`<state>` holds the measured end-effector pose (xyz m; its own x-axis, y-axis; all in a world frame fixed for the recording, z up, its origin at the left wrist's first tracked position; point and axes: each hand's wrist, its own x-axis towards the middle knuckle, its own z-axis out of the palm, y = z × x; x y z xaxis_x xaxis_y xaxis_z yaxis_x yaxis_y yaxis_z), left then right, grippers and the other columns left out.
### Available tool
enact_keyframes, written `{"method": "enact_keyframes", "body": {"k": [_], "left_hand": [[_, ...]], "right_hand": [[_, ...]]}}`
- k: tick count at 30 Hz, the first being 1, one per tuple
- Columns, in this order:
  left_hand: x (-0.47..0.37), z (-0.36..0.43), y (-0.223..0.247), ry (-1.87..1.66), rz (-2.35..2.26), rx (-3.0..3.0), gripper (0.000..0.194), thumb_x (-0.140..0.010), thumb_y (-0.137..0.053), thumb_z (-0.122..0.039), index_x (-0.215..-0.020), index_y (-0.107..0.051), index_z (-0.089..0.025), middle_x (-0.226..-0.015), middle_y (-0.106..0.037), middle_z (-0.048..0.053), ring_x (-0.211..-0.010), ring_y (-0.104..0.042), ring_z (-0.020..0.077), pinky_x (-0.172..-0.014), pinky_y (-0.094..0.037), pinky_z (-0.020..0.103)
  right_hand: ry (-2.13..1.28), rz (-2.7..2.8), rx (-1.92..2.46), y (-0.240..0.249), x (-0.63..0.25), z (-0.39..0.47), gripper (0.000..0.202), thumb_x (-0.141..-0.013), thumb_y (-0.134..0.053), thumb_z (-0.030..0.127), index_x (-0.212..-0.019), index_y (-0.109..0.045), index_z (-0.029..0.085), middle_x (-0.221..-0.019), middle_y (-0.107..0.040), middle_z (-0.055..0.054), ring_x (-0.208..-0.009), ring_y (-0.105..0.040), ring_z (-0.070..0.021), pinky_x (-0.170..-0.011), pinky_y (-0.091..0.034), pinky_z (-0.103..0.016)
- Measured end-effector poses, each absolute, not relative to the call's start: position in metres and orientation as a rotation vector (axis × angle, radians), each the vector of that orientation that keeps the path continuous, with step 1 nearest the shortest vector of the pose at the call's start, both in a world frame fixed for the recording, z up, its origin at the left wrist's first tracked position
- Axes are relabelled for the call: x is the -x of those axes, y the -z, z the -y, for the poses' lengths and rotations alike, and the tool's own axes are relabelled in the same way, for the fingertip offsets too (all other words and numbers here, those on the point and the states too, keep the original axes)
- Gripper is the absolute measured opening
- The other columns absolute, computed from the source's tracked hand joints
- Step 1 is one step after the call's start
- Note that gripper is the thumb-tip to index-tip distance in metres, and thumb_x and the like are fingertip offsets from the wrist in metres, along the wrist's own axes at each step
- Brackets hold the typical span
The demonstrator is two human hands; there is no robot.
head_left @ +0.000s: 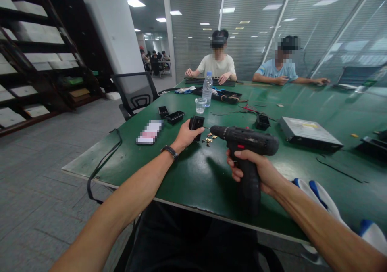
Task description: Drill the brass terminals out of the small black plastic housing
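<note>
Head view: with our left hand [184, 137], we grasp a small black housing [198, 122] at the green table [187, 179], near brass pieces [209, 140]. Our right hand [256, 163] has fingers wrapped around the power drill [250, 138]; its bit [207, 128] points toward the housing, contact indeterminable.

Bottle [207, 90], cup [200, 106] on green table [187, 183]

Ceiling panels [136, 3] cast cool light, glare pales the green tabletop [193, 179], and outer edges look stretched.

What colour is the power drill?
The power drill is mostly black; best in head view.
</note>
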<state>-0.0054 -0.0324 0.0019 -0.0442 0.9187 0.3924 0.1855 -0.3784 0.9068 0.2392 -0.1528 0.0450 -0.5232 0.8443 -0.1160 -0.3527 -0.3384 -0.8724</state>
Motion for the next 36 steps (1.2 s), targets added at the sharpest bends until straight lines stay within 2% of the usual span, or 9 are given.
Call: {"method": "enact_keyframes", "body": {"k": [7, 20, 36], "left_hand": [[0.0063, 0.0313, -0.0006, -1.534, -1.163, -1.553, 0.044, -0.069, -0.076, -0.040, -0.102, -0.064, -0.016, -0.097, -0.066, 0.005, -0.085, -0.059, 0.0173, -0.077, -0.047, 0.029], [0.0026, 0.0364, -0.0046, -1.461, -1.154, -1.557, 0.041, -0.070, -0.074, -0.039, -0.102, -0.065, -0.016, -0.091, -0.066, 0.003, -0.079, -0.057, 0.0153, -0.073, -0.047, 0.028], [0.0058, 0.0321, -0.0028, -1.480, -1.160, -1.518, 0.041, -0.067, -0.076, -0.039, -0.099, -0.064, -0.015, -0.093, -0.066, 0.005, -0.081, -0.059, 0.0174, -0.073, -0.048, 0.029]], "right_hand": [[-1.979, 1.044, 0.716, -0.0437, -0.2419, 0.1528, 0.017, -0.085, -0.056, 0.025, -0.096, -0.064, 0.013, -0.075, -0.057, -0.003, -0.049, -0.047, -0.0109, -0.052, -0.046, -0.030], [-1.904, 1.191, 0.754, -0.0468, -0.2428, 0.1565, 0.016, -0.083, -0.063, 0.027, -0.095, -0.064, 0.016, -0.080, -0.062, -0.005, -0.053, -0.053, -0.0145, -0.053, -0.049, -0.033], [-1.983, 1.029, 0.722, -0.0438, -0.2408, 0.1511, 0.020, -0.081, -0.058, 0.028, -0.094, -0.064, 0.014, -0.079, -0.063, -0.006, -0.050, -0.051, -0.0128, -0.052, -0.046, -0.030]]}}
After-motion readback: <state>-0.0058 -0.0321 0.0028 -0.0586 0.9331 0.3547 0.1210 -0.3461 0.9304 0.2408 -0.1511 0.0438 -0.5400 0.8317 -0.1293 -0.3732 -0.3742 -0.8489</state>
